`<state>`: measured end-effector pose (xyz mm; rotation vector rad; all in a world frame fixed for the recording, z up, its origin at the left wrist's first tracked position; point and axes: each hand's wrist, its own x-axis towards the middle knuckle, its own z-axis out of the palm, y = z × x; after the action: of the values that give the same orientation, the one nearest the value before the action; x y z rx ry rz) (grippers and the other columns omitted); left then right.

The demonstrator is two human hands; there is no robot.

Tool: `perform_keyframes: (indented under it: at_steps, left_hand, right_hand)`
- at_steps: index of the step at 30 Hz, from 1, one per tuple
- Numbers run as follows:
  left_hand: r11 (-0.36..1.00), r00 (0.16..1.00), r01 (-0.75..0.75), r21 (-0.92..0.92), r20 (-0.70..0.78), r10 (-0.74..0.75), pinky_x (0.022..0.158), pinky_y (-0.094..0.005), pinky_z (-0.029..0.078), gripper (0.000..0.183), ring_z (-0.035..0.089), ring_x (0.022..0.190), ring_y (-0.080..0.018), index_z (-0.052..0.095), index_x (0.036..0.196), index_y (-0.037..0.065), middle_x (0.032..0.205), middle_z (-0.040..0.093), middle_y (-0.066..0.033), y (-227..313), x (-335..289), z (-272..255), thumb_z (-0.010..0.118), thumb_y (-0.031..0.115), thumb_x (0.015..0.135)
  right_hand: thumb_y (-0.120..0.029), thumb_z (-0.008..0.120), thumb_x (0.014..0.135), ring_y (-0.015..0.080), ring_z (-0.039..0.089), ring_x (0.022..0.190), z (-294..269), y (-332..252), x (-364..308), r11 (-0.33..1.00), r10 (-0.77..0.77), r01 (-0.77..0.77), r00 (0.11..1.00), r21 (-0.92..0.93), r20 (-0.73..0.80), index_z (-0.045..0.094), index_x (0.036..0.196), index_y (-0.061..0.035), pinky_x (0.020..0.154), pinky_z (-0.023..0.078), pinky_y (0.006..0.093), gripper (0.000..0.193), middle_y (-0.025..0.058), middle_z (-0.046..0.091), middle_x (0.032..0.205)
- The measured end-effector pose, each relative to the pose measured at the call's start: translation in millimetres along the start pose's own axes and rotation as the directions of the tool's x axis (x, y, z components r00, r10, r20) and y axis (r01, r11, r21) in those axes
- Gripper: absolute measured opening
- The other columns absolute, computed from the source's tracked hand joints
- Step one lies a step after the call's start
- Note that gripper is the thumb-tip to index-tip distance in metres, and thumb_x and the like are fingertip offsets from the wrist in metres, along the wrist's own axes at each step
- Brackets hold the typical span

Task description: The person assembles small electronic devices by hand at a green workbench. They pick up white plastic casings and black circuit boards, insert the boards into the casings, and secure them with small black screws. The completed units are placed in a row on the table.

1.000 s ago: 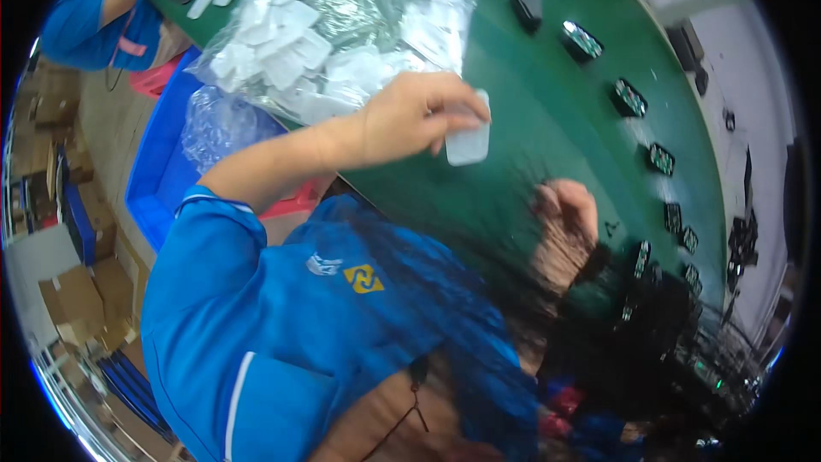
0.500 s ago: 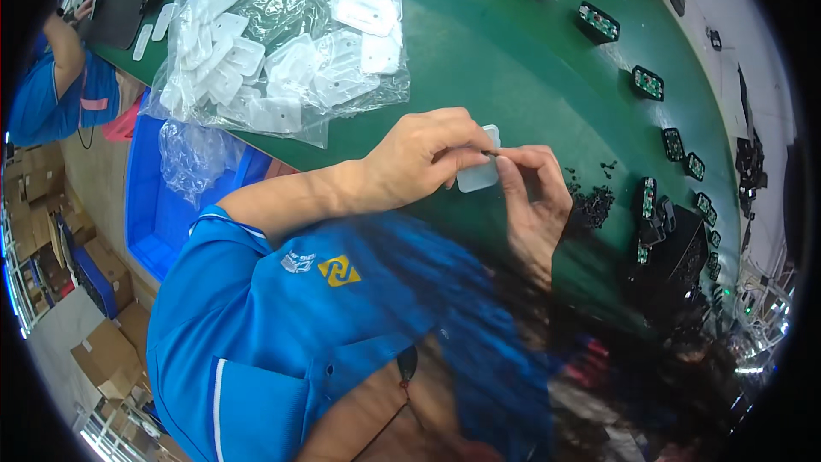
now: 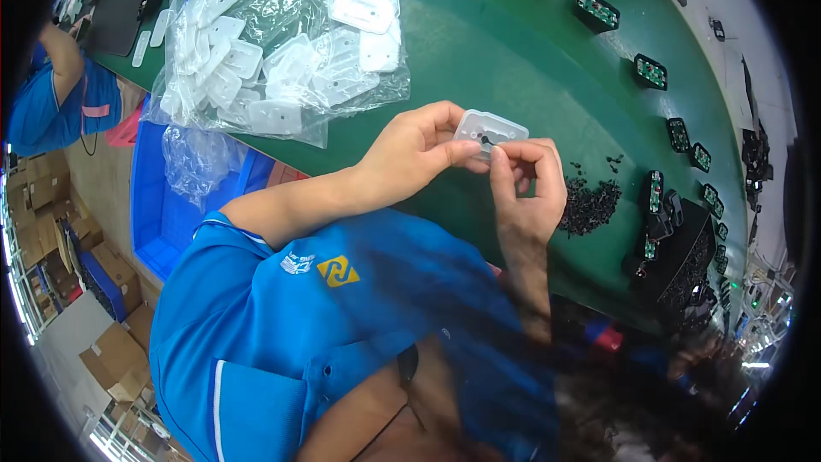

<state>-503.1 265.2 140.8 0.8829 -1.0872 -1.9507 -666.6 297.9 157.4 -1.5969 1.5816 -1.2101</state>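
Observation:
My left hand (image 3: 416, 152) grips a translucent white plastic cover (image 3: 506, 127) by its left side, thumb on its face. The cover is tilted up and has rounded corners and small raised rings. Against its middle sits a small black part (image 3: 488, 140), which the thumb and forefinger of my right hand (image 3: 534, 186) pinch. Whether the part is seated in the cover cannot be made out. Right of that hand lies a pile of small black parts (image 3: 592, 207), with a few loose ones beside it.
Beyond my left arm, a clear plastic bag (image 3: 312, 128) holds several white covers (image 3: 275, 117). Black housings with green circuit boards (image 3: 597, 10) line the table's right side. A blue bin (image 3: 154, 222) stands below the table edge. A co-worker's arm (image 3: 64, 60) is at far left.
The white cover, earlier behind my fingers, is now raised and tilted in my left hand. My right hand has shifted slightly, bringing the small black part against the cover's face.

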Motion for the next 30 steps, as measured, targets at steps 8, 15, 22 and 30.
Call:
perform_keyframes:
  at_steps: [8, 15, 22, 30]
  left_hand:
    - [0.941, 0.987, -0.156, 0.301, 0.001, 0.164, 0.085, -0.0294, 0.052, 0.014, 0.061, 0.096, -0.0160, 0.055, 0.105, -0.004, 0.104, 0.060, -0.0100, -3, -3, 3, 0.054, 0.003, 0.093]
    - [0.804, 0.935, -0.340, 0.489, 0.085, 0.344, 0.079, -0.0267, 0.052, 0.010, 0.062, 0.090, -0.0147, 0.057, 0.100, -0.002, 0.096, 0.059, -0.0088, -3, 1, 4, 0.057, 0.002, 0.091]
    - [0.986, 1.000, -0.021, 0.167, 0.019, 0.018, 0.080, -0.0259, 0.053, 0.011, 0.064, 0.090, -0.0146, 0.054, 0.100, -0.004, 0.097, 0.060, -0.0075, -1, 1, 6, 0.054, 0.004, 0.093]
    - [0.950, 0.999, -0.017, 0.313, 0.053, 0.000, 0.082, -0.0261, 0.052, 0.014, 0.064, 0.090, -0.0137, 0.054, 0.104, -0.004, 0.099, 0.061, -0.0077, 1, -1, 1, 0.053, 0.006, 0.094]
  right_hand:
    - [0.003, 0.066, 0.078, 0.0071, 0.043, 0.060, 13, 6, -7, 0.969, 0.119, -0.106, 0.992, 0.223, -0.045, 0.055, 0.078, -0.0028, 0.053, 0.034, 0.0214, 0.013, 0.0010, 0.051, 0.074]
    - [0.002, 0.066, 0.080, 0.0046, 0.042, 0.061, 16, 15, -13, 0.932, 0.181, -0.159, 0.983, 0.325, -0.039, 0.054, 0.078, -0.0021, 0.054, 0.033, 0.0199, 0.013, -0.0005, 0.049, 0.076]
    - [-0.006, 0.074, 0.078, 0.0082, 0.038, 0.072, -10, 8, -5, 0.980, 0.119, -0.112, 0.992, 0.165, -0.034, 0.056, 0.106, -0.0003, 0.063, 0.035, 0.0191, 0.034, 0.0025, 0.048, 0.095]
    - [0.000, 0.067, 0.084, 0.0016, 0.043, 0.065, -11, 6, 3, 0.872, 0.268, -0.350, 0.926, 0.343, 0.265, 0.055, 0.086, -0.0013, 0.054, 0.033, 0.0164, 0.012, -0.0028, 0.050, 0.079]
